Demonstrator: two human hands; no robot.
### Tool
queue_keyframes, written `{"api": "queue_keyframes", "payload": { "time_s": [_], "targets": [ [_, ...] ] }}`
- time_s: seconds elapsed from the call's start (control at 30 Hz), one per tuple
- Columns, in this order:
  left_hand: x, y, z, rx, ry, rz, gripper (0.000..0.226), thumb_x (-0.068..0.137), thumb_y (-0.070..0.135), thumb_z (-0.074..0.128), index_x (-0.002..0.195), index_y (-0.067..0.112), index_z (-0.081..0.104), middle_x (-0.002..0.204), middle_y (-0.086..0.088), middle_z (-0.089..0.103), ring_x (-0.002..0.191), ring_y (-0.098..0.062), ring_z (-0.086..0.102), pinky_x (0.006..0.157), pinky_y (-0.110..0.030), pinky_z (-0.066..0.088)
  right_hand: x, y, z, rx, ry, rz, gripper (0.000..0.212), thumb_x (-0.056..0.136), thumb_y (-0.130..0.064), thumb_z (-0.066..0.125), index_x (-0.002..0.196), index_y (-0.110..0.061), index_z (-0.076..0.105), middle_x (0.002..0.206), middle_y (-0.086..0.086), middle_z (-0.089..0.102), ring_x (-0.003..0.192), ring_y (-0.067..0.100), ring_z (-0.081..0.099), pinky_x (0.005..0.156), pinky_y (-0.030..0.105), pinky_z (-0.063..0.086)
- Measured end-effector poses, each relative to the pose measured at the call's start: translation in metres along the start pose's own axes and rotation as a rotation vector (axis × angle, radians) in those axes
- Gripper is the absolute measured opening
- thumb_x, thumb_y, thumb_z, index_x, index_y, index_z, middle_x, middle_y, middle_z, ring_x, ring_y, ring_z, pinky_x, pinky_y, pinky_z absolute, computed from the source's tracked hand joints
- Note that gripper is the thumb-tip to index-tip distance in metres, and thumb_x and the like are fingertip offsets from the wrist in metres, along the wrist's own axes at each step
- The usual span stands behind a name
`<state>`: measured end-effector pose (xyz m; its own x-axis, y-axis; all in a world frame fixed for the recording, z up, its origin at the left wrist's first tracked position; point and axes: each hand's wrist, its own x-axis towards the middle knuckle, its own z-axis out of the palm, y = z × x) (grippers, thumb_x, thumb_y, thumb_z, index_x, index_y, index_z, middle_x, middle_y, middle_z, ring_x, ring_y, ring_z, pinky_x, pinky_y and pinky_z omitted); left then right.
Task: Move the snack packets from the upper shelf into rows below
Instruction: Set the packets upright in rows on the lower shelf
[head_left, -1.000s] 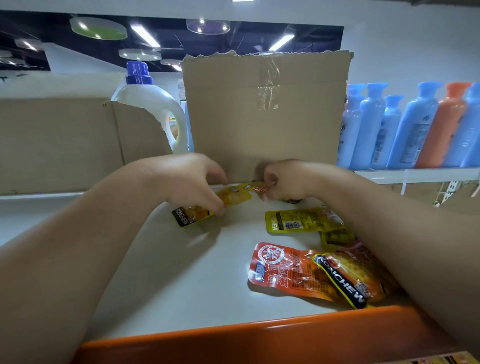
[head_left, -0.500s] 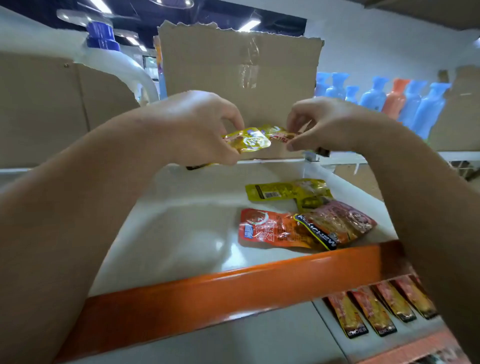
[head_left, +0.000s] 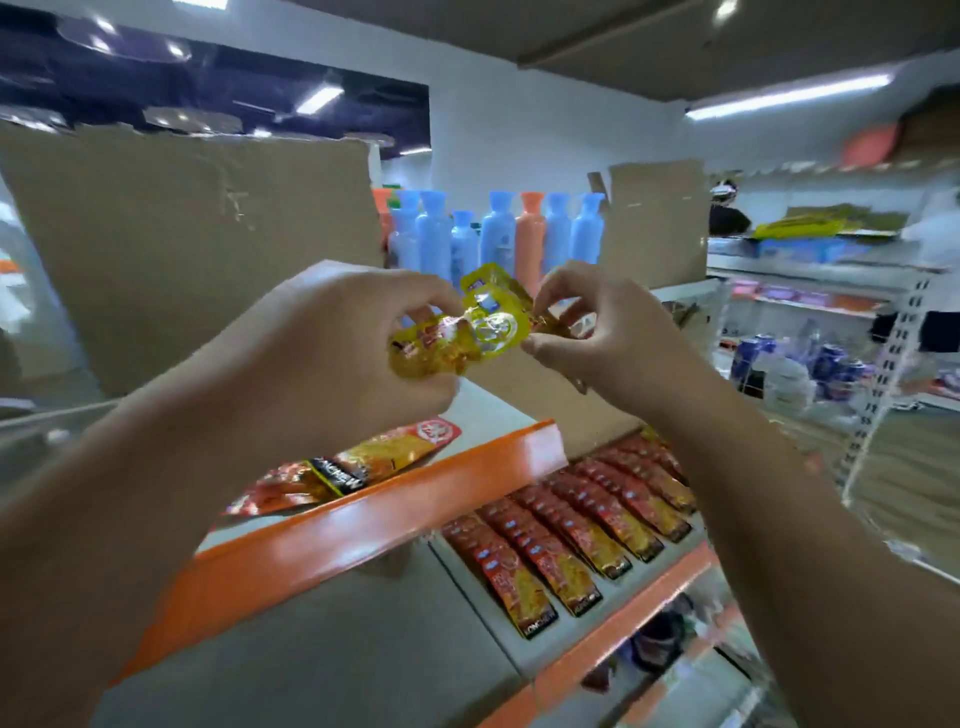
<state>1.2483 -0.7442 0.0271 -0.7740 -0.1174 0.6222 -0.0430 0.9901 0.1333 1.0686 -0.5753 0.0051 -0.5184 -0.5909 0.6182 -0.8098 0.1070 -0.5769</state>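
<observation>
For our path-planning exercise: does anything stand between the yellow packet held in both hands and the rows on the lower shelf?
Only the upper shelf's orange lip, under the yellow packet; the rows beyond it lie uncovered.

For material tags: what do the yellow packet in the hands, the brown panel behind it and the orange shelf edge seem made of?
The yellow packet looks like glossy plastic or foil film: crinkled, bright glints. The brown panel looks like matte cardboard: dull brown face, uneven top edge. The orange shelf edge is smooth, semi-gloss: painted metal or plastic, I cannot tell which.
</observation>
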Motion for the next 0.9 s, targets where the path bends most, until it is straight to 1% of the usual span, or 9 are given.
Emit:
{"api": "queue_keyframes", "payload": {
  "time_s": [0.13,0.2,0.23,0.33,0.5,0.57,0.67,0.8,0.9],
  "targets": [
    [0.025,0.058,0.054,-0.119,0.049,0.035,0.047,0.067,0.052,0.071,0.112,0.042,0.070,0.084,0.017,0.068,0.070,0.005,0.059,0.070,-0.015,0.047,-0.037,0.047,-0.068,-0.039,0.080,0.075,0.021,0.082,-0.020,0.080,0.092,-0.017,0.062,0.068,0.000,0.064,0.045,0.007,0.054,0.047,0.019,0.044],
    [0.040,0.093,0.084,-0.162,0.047,0.050,0.047,0.067,0.056,0.070,0.113,0.045,0.067,0.084,0.018,0.067,0.070,0.006,0.057,0.072,-0.024,0.052,-0.061,0.075,-0.108,-0.043,0.115,0.110,0.021,0.082,-0.021,0.081,0.092,-0.018,0.062,0.076,-0.001,0.065,0.053,0.004,0.057,0.051,0.017,0.048],
    [0.048,0.112,0.099,-0.185,0.054,0.051,0.047,0.068,0.060,0.069,0.113,0.047,0.066,0.085,0.018,0.066,0.072,0.003,0.057,0.073,-0.024,0.052,-0.072,0.091,-0.129,-0.048,0.124,0.134,0.022,0.082,-0.023,0.081,0.093,-0.022,0.062,0.079,-0.003,0.065,0.057,0.005,0.059,0.055,0.020,0.051],
    [0.074,0.168,0.143,-0.251,0.066,0.065,0.051,0.067,0.069,0.065,0.113,0.049,0.066,0.086,0.025,0.062,0.078,0.007,0.056,0.069,-0.004,0.038,-0.102,0.142,-0.189,-0.110,0.154,0.202,0.028,0.078,-0.028,0.085,0.093,-0.025,0.062,0.081,-0.007,0.065,0.067,0.006,0.062,0.063,0.027,0.051],
    [0.113,0.240,0.212,-0.316,0.022,0.063,0.047,0.073,0.061,0.076,0.116,0.046,0.065,0.095,0.018,0.067,0.088,0.000,0.059,0.080,-0.019,0.048,-0.143,0.211,-0.264,-0.129,0.188,0.272,0.039,0.072,-0.046,0.089,0.094,-0.030,0.061,0.084,-0.010,0.067,0.074,0.012,0.064,0.072,0.037,0.054],
    [0.125,0.260,0.238,-0.355,-0.004,0.032,0.044,0.075,0.058,0.079,0.115,0.047,0.065,0.095,0.019,0.063,0.087,0.001,0.057,0.074,-0.013,0.042,-0.155,0.232,-0.284,-0.111,0.219,0.304,0.035,0.074,-0.044,0.089,0.094,-0.033,0.063,0.087,-0.011,0.068,0.079,0.013,0.066,0.074,0.039,0.055],
    [0.136,0.281,0.275,-0.418,-0.018,-0.009,0.042,0.077,0.057,0.078,0.116,0.049,0.064,0.095,0.025,0.061,0.095,0.004,0.059,0.075,-0.020,0.042,-0.166,0.261,-0.301,-0.094,0.238,0.366,0.031,0.076,-0.041,0.087,0.095,-0.037,0.063,0.091,-0.013,0.068,0.080,0.004,0.065,0.073,0.033,0.051],
    [0.144,0.292,0.325,-0.484,-0.074,-0.064,0.036,0.081,0.050,0.081,0.113,0.048,0.066,0.092,0.031,0.058,0.095,0.012,0.056,0.075,-0.014,0.043,-0.169,0.302,-0.309,-0.116,0.212,0.392,0.030,0.075,-0.033,0.088,0.091,-0.037,0.062,0.088,-0.019,0.068,0.076,0.001,0.063,0.071,0.031,0.049],
    [0.152,0.290,0.362,-0.505,-0.130,-0.081,0.036,0.080,0.051,0.082,0.112,0.047,0.066,0.091,0.032,0.058,0.094,0.018,0.054,0.075,-0.012,0.042,-0.163,0.338,-0.306,-0.129,0.176,0.428,0.032,0.069,-0.050,0.083,0.092,-0.044,0.062,0.094,-0.028,0.065,0.083,-0.002,0.063,0.074,0.032,0.049]
  ]
}}
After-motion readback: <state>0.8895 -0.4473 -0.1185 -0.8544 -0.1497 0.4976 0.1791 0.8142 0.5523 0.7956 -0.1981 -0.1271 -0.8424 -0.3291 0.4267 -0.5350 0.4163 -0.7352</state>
